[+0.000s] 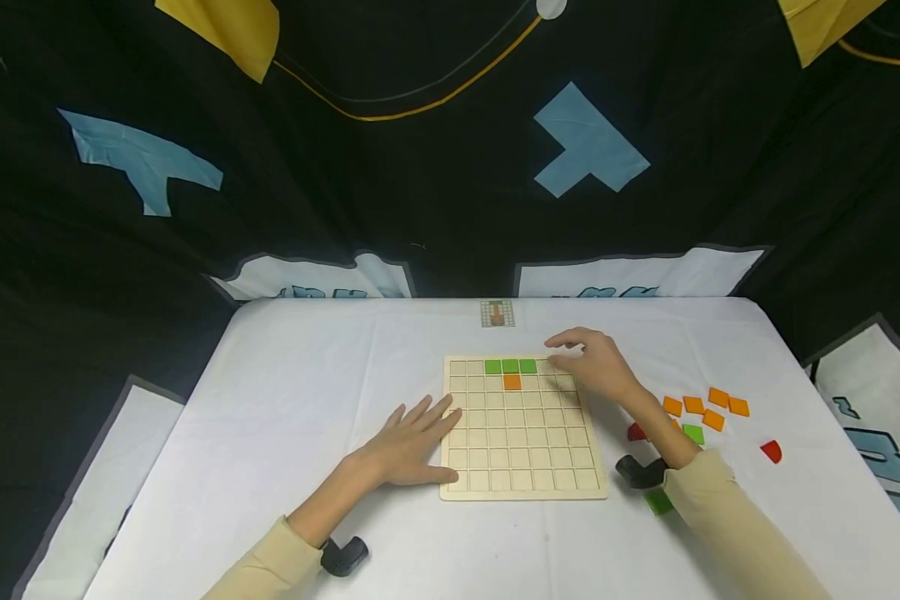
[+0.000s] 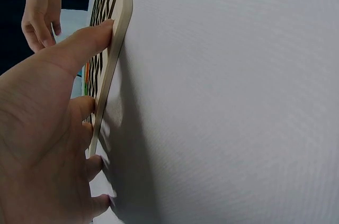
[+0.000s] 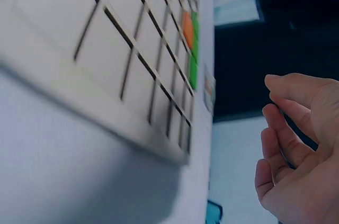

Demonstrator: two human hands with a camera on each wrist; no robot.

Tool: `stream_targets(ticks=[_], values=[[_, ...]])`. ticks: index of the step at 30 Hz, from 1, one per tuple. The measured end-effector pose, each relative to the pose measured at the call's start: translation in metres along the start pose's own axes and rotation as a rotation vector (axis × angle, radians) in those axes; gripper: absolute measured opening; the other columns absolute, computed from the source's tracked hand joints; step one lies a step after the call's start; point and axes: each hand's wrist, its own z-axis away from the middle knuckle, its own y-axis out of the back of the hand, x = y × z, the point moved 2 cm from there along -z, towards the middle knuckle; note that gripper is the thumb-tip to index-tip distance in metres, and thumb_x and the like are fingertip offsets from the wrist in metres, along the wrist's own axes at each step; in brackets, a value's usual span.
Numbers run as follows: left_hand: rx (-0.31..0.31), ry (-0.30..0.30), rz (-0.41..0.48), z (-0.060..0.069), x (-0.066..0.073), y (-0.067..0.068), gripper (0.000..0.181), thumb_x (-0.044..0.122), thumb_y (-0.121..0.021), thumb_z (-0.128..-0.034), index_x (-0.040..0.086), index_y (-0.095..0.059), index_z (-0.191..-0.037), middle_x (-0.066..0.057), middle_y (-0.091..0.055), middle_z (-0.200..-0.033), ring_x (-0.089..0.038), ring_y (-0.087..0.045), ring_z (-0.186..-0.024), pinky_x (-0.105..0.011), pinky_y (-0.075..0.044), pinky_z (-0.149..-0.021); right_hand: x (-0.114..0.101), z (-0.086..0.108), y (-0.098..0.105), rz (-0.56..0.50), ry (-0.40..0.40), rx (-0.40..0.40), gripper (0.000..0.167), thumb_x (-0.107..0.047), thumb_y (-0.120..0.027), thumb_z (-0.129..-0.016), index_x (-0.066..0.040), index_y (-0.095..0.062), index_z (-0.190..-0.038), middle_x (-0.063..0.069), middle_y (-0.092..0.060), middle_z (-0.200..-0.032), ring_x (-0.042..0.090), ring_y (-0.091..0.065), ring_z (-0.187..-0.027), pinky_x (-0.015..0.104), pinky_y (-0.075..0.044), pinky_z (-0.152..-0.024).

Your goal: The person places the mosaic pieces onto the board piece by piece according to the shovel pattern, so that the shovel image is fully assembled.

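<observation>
A wooden grid board [image 1: 525,492] lies on the white table, with three green squares [image 1: 510,367] side by side in its top row and one orange square [image 1: 512,382] below the middle one. My left hand [image 1: 408,446] rests at the board's left edge, fingers spread, thumb and fingertips touching the rim in the left wrist view. Above the board's top right corner is my right hand [image 1: 596,364], its fingers bent loosely and apart with nothing between them; the right wrist view shows this hand [image 3: 299,144] raised beside the board.
Right of the board lie several orange squares [image 1: 713,420], green pieces [image 1: 693,433] and red pieces [image 1: 772,452], some partly hidden by the right forearm. A small printed grid card [image 1: 497,313] is at the table's back edge. A dark patterned curtain [image 1: 420,192] hangs behind.
</observation>
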Motion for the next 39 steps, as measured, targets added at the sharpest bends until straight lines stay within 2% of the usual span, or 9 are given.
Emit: stream_targets(ticks=[7, 15, 19, 23, 29, 35, 39], values=[[0.001, 0.002, 0.008, 0.000, 0.000, 0.000, 0.092, 0.065, -0.059, -0.0896, 0.017, -0.025, -0.160, -0.006, -0.011, -0.167, -0.034, -0.009, -0.151, -0.062, -0.008, -0.116, 0.017, 0.018, 0.039, 0.060, 0.004, 0.127, 0.026, -0.012, -0.073, -0.091, -0.003, -0.073, -0.115, 0.016, -0.068, -0.121, 0.034, -0.057, -0.113, 0.053, -0.042, -0.096], [-0.004, -0.001, 0.009, 0.001, 0.000, 0.001, 0.091, 0.064, -0.060, -0.0897, 0.016, -0.026, -0.160, -0.006, -0.012, -0.166, -0.034, -0.009, -0.151, -0.062, -0.009, -0.116, 0.039, 0.049, 0.085, 0.091, -0.068, 0.200, 0.031, -0.020, -0.068, -0.097, 0.001, -0.070, -0.119, 0.025, -0.063, -0.124, 0.041, -0.052, -0.114, 0.060, -0.039, -0.098], [-0.006, 0.002, 0.009, 0.001, -0.001, 0.000, 0.092, 0.064, -0.060, -0.0895, 0.017, -0.025, -0.160, -0.005, -0.011, -0.167, -0.033, -0.009, -0.151, -0.061, -0.008, -0.116, 0.052, 0.064, 0.106, 0.108, -0.090, 0.218, 0.035, -0.024, -0.066, -0.098, 0.003, -0.068, -0.121, 0.027, -0.061, -0.125, 0.043, -0.051, -0.113, 0.054, -0.040, -0.095], [-0.007, -0.001, 0.003, 0.000, -0.001, 0.000, 0.092, 0.065, -0.059, -0.0896, 0.017, -0.025, -0.160, -0.005, -0.011, -0.167, -0.033, -0.008, -0.151, -0.061, -0.009, -0.116, 0.070, 0.079, 0.122, 0.141, -0.137, 0.206, 0.039, -0.027, -0.064, -0.099, 0.004, -0.066, -0.123, 0.029, -0.060, -0.125, 0.044, -0.049, -0.114, 0.053, -0.040, -0.092], [-0.004, -0.002, -0.003, 0.000, -0.001, -0.001, 0.092, 0.065, -0.059, -0.0895, 0.017, -0.024, -0.160, -0.005, -0.010, -0.167, -0.033, -0.008, -0.151, -0.061, -0.008, -0.116, 0.100, 0.101, 0.138, 0.151, -0.262, 0.168, 0.048, -0.030, -0.062, -0.100, 0.007, -0.059, -0.131, 0.035, -0.051, -0.131, 0.053, -0.041, -0.118, 0.069, -0.038, -0.091], [0.002, -0.004, 0.004, 0.000, 0.000, 0.001, 0.092, 0.064, -0.059, -0.0897, 0.017, -0.025, -0.160, -0.006, -0.011, -0.167, -0.034, -0.008, -0.151, -0.061, -0.009, -0.116, 0.134, 0.125, 0.146, 0.125, -0.397, 0.110, 0.055, -0.033, -0.056, -0.102, 0.008, -0.051, -0.138, 0.038, -0.041, -0.137, 0.057, -0.037, -0.119, 0.068, -0.044, -0.086], [0.000, -0.005, 0.009, 0.000, 0.001, 0.001, 0.092, 0.064, -0.060, -0.0897, 0.016, -0.025, -0.160, -0.006, -0.011, -0.167, -0.034, -0.008, -0.151, -0.062, -0.008, -0.116, 0.156, 0.135, 0.145, 0.076, -0.474, 0.074, 0.064, -0.040, -0.056, -0.102, 0.009, -0.045, -0.142, 0.039, -0.037, -0.140, 0.056, -0.038, -0.119, 0.068, -0.043, -0.089]])
